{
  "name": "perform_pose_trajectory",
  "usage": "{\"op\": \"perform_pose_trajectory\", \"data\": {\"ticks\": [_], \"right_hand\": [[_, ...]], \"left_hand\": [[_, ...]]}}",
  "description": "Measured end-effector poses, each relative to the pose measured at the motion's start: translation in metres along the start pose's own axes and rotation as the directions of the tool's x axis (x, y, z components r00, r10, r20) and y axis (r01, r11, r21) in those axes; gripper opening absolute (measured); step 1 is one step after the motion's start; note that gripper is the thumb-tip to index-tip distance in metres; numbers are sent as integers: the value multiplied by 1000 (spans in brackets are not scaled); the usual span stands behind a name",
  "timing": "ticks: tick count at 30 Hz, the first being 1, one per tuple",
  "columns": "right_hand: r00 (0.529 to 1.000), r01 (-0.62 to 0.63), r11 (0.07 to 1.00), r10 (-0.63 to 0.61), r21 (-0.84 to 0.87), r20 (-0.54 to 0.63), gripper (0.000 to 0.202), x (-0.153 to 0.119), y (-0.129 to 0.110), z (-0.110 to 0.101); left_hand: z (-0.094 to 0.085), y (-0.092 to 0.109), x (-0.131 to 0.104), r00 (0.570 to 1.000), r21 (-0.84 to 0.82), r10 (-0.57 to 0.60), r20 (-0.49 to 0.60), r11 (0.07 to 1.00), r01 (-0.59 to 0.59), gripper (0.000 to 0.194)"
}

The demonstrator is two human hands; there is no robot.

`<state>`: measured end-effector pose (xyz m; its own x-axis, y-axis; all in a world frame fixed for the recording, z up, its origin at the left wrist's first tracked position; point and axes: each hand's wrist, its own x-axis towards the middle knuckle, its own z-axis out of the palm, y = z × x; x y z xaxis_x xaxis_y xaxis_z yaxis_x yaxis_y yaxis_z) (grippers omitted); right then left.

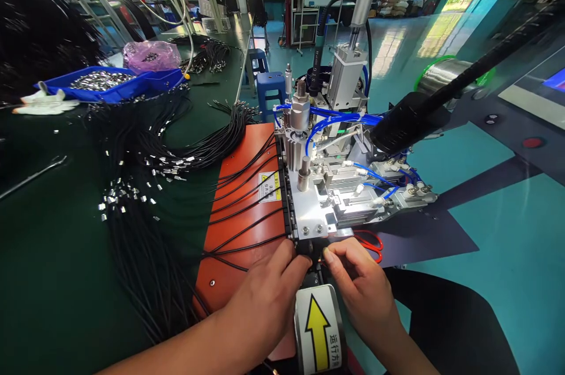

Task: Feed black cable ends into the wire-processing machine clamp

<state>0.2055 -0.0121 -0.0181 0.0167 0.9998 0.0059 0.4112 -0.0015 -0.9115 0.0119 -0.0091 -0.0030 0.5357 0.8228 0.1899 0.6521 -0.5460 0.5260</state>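
Note:
My left hand (269, 289) is closed in a pinch at the near end of the machine's feed track, over the orange plate (242, 198). A black cable (229, 261) runs across the plate and under this hand. Opposite it, my right hand (364, 281) pinches at the cable's end, where a small coppery glint shows; the fingertips hide most of it. More black cables lie side by side across the plate, their ends at the metal machine (309, 204). Just below my hands is a white guard with a yellow arrow (316, 328).
Bundles of black cables with silver terminals (126, 195) lie on the dark green table (53, 257). Behind them stand a blue tray (145, 83) of small metal parts and a pink plastic bag (152, 57). A black lamp (410, 122) reaches over the machine, and red-handled scissors (373, 244) lie beside it.

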Motion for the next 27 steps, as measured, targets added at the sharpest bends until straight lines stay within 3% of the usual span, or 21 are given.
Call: {"op": "perform_pose_trajectory", "data": {"ticks": [10,18,22,27], "right_hand": [[989,-149,989,149,0,15,32,-1,3,1],[998,-56,998,55,41,31,22,-2,-6,-9],[998,27,999,-26,-32,55,18,0,-8,-11],[996,44,996,-38,-82,75,18,1,-7,-13]], "left_hand": [[0,0,1,999,53,32,-25,998,-30,38],[2,-1,1,998,90,41,-39,995,-38,41],[1,0,1,999,91,33,-32,995,-30,40],[0,1,2,999,68,37,-21,997,-36,39]]}}
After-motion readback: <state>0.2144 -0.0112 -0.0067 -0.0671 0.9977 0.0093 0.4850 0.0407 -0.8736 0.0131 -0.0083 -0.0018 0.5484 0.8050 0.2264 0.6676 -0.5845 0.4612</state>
